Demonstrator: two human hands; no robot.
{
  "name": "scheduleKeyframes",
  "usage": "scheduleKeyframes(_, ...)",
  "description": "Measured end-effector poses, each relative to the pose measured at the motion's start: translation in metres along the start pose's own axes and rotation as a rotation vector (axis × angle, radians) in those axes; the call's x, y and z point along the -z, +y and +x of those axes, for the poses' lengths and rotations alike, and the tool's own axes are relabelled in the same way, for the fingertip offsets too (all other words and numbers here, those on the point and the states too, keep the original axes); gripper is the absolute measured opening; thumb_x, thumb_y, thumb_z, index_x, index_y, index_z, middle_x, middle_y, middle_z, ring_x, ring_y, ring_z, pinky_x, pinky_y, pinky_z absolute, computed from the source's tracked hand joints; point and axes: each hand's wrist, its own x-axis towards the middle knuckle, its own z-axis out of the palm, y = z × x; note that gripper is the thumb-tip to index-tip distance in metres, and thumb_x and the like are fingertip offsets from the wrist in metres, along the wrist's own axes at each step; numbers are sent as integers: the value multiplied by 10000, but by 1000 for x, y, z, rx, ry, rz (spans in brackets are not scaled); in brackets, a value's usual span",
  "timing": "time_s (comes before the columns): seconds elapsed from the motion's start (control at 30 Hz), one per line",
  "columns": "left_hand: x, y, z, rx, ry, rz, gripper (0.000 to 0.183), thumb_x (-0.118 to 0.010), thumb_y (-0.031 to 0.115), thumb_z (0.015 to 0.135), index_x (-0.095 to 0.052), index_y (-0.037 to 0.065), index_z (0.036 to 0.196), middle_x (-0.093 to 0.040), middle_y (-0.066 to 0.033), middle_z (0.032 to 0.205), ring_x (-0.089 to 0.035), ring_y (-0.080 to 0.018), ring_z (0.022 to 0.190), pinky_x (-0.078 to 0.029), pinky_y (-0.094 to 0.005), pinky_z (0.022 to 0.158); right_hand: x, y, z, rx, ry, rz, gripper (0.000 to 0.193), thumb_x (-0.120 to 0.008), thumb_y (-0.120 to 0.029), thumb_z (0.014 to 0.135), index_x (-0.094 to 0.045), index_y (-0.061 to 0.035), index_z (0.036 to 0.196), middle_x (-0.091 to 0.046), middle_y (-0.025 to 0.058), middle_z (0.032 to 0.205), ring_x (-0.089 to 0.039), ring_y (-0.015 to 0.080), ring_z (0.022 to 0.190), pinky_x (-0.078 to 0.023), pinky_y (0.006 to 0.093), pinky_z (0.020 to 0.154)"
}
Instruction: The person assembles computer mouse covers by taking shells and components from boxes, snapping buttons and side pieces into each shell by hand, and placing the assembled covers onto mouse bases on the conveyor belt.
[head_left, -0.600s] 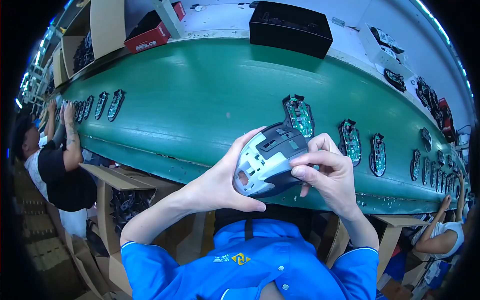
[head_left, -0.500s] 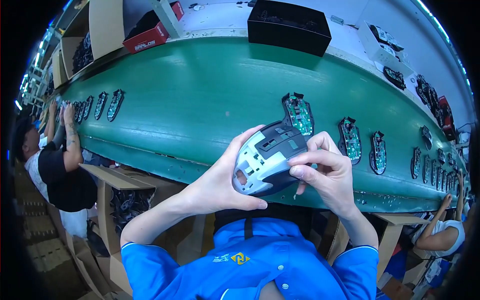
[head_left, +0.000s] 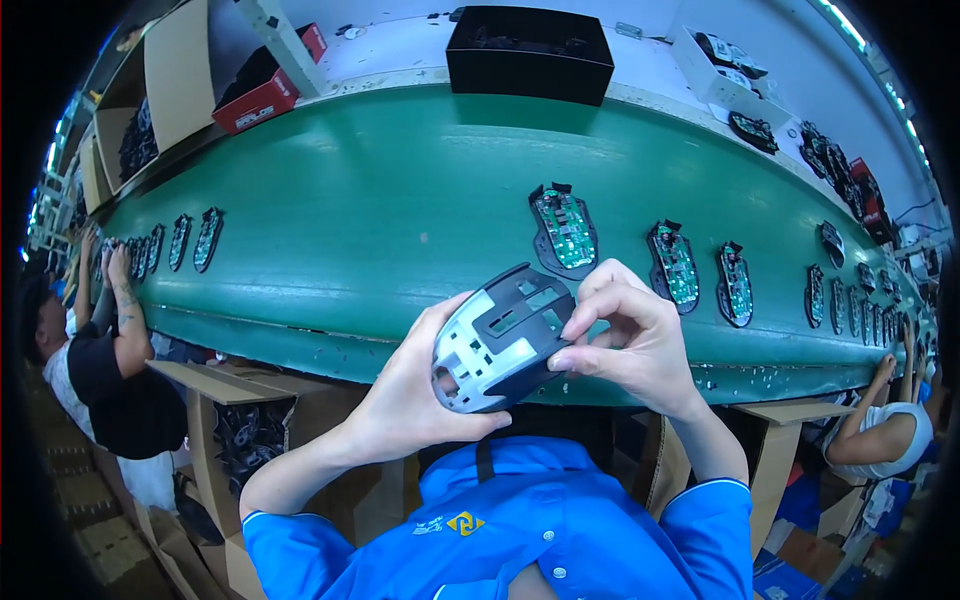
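Observation:
In front of my body, above the belt's near edge, I hold a black and pale grey computer mouse shell (head_left: 500, 340), tilted, with cut-outs through it. My left hand (head_left: 405, 385) wraps its left side, thumb along the lower edge. At the right side my right hand (head_left: 630, 340) is closed, thumb and index fingertips pinched against the shell's edge; anything small between them is hidden. Just beyond the shell lies a black mouse base with a green circuit board (head_left: 567, 230). Two similar bases, a middle one (head_left: 674, 265) and a farther-right one (head_left: 735, 284), lie to its right.
A green belt (head_left: 350, 200) crosses in front of me, with more mouse bases (head_left: 208, 240) toward both ends. A black box (head_left: 530, 55) and a red box (head_left: 257, 105) stand along the far side. Cardboard boxes (head_left: 235, 385) sit below. Co-workers (head_left: 110, 350) work at both sides.
The view has shifted, so the belt's contents sit farther left. Both hands and the mouse shell have come slightly nearer my body, leaving the closest base fully in sight. The grip looks much the same.

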Motion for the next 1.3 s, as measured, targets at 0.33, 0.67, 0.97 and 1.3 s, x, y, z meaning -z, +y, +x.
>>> scheduleKeyframes(0.33,-6,-4,0,-125,18,240,907,-799,212,609,-303,-45,1323,-424,-169,1152,-463,-262,1133,-435,-343,908,1,4,3,-36,-141,67,936,-842,-200,609,-307,-26,1357,-425,114,1286,-466,234,1168,-380,361,997)
scheduleKeyframes(0.67,-5,-8,5,-666,184,671,771,-838,323,551,-525,-58,1144,-607,-187,1014,-648,-290,862,-539,-331,715,-7,33,-1,-37,-139,314,1117,-925,-224,401,-368,38,1333,-537,154,1196,-522,253,1134,-384,364,1000)
scheduleKeyframes(0.97,5,-6,13,-467,99,628,780,-836,303,555,-511,-71,1156,-593,-182,1063,-622,-287,946,-494,-342,806,-4,31,9,-67,-90,249,968,-880,-159,501,-405,0,1330,-536,142,1229,-530,197,1115,-399,326,988)
scheduleKeyframes(1.3,13,-16,31,44,-89,-96,753,-811,225,659,-417,18,1266,-541,-90,1068,-574,-154,914,-502,-274,733,17,-24,24,-3,-308,-534,838,-814,-342,634,-437,-21,1310,-565,146,1193,-542,267,1106,-410,373,960)
